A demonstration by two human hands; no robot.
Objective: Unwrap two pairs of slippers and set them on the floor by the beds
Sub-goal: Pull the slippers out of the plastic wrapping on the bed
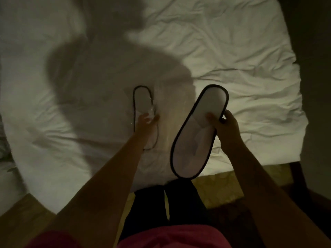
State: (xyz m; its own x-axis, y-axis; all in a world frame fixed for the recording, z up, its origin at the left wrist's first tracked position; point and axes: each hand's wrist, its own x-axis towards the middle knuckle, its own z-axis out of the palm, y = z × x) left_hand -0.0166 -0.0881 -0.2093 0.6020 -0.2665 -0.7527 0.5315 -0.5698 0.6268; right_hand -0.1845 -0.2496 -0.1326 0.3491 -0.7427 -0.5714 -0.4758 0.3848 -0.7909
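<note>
A wide bed with a rumpled white sheet (232, 56) fills most of the view, with a strip of wooden floor (23, 215) at the near left and a patterned yellowish carpet (220, 187) showing at the near edge beside the person's dark trouser legs. Over the near part of the bed, the right hand (226, 128) is pinched on the right edge of a flat white slipper with dark piping (197, 133), thumb on its upper face and fingers underneath, holding it tilted above the sheet. To its left, the left hand (146, 122) grips a second white dark-edged slipper (142, 102), which still seems to carry glinting clear plastic wrap (152, 108); whether it rests on the sheet or hangs just above, I cannot tell. Both slippers look thin, light and floppy, so a pinch at the edge near the middle should hold them; the film is probably slippery and crinkly.
</note>
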